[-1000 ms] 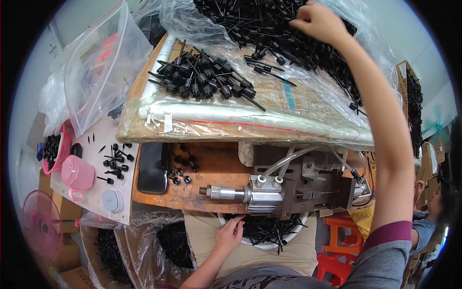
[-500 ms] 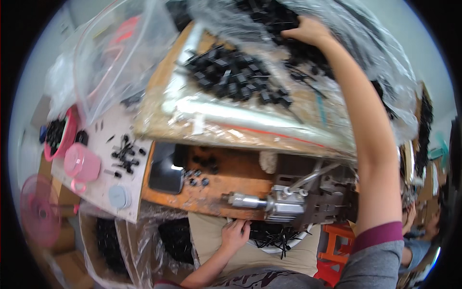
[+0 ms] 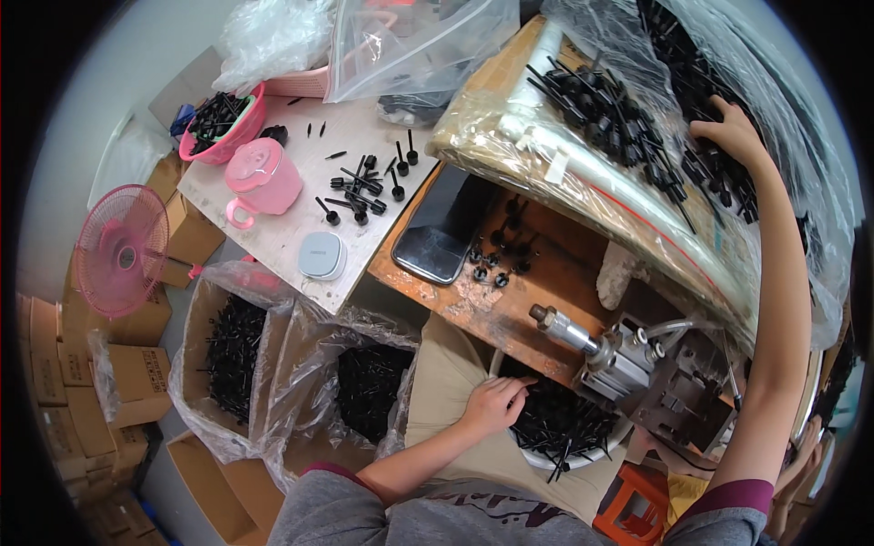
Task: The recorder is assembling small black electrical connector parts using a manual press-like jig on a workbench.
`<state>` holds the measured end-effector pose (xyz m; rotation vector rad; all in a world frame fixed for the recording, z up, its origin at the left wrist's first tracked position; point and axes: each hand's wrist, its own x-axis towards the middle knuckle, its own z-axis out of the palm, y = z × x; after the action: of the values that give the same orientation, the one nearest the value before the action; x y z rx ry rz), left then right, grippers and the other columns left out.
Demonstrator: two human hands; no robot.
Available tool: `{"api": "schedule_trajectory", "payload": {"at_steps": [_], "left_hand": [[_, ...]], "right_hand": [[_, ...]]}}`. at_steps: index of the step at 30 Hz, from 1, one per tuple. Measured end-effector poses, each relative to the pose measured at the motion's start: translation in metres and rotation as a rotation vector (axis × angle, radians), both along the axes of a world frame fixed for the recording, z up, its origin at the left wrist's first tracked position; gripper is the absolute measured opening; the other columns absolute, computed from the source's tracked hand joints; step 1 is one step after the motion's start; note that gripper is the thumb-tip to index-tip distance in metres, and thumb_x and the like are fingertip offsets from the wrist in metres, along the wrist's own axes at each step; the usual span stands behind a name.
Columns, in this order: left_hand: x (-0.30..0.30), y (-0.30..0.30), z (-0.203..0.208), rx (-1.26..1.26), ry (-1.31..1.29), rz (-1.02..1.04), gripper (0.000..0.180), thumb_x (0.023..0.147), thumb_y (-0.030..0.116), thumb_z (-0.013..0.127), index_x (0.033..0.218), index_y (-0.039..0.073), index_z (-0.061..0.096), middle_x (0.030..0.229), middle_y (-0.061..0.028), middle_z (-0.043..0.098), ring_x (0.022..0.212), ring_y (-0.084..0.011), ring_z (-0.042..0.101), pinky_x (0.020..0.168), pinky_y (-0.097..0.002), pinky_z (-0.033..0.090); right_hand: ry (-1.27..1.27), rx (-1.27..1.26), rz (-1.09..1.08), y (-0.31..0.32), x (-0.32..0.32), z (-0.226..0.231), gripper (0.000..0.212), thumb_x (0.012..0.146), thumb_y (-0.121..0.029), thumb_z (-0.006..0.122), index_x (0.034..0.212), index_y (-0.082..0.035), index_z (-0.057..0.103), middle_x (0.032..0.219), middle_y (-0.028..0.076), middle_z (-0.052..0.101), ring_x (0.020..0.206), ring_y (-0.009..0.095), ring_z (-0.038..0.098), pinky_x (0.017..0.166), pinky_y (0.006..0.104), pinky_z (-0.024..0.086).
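My right hand (image 3: 733, 135) reaches to the far right, over a heap of black plastic parts with thin stems (image 3: 696, 77) lying in clear plastic sheeting. Its thumb and forefinger are spread apart, and the other fingers are partly hidden. Low in the middle, my left hand (image 3: 496, 405) rests at the rim of a white basin (image 3: 583, 462) on my lap. Its fingers are curled together, and whatever they may hold is too small to make out. Black stemmed parts (image 3: 560, 423) fill the basin. Another pile of these parts (image 3: 605, 114) lies on the plastic-covered carton (image 3: 496, 105).
A metal clamping fixture with a cylinder (image 3: 619, 364) stands on the wooden bench (image 3: 423, 282), near a phone (image 3: 446, 227). Left are a pink jug (image 3: 262, 177), a pink basin (image 3: 228, 146), a small grey box (image 3: 322, 256), lined cartons (image 3: 273, 364) and a pink fan (image 3: 123, 250).
The view has swung, so the bench and carton sit further right and tilted. My right hand stays at the black heap, with its forefinger now showing; my left hand remains by the basin.
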<state>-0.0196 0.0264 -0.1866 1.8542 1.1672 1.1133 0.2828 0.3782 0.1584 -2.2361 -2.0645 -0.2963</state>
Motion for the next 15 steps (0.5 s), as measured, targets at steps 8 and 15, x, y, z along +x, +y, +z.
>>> {"api": "schedule_trajectory", "payload": {"at_steps": [8,15], "left_hand": [[0.004,-0.003,0.001,-0.042,0.0,-0.005,0.02,0.089,0.004,0.06,0.107,0.003,0.07,0.083,-0.01,0.071,0.078,-0.027,0.07,0.072,-0.0365,0.055],[0.005,-0.007,0.002,-0.094,0.018,-0.04,0.019,0.09,0.001,0.061,0.106,0.001,0.069,0.085,-0.0123,0.072,0.077,-0.0256,0.071,0.073,-0.0353,0.054]], "right_hand": [[-0.094,-0.096,0.153,-0.058,-0.002,0.011,0.082,0.065,-0.04,0.077,0.139,-0.01,0.053,0.135,0.022,0.054,0.127,0.038,0.052,0.106,0.0415,0.041],[-0.107,-0.063,0.279,-0.092,0.044,0.002,0.077,0.068,-0.034,0.074,0.139,-0.014,0.051,0.139,0.016,0.05,0.126,0.036,0.052,0.103,0.0441,0.045]]}}
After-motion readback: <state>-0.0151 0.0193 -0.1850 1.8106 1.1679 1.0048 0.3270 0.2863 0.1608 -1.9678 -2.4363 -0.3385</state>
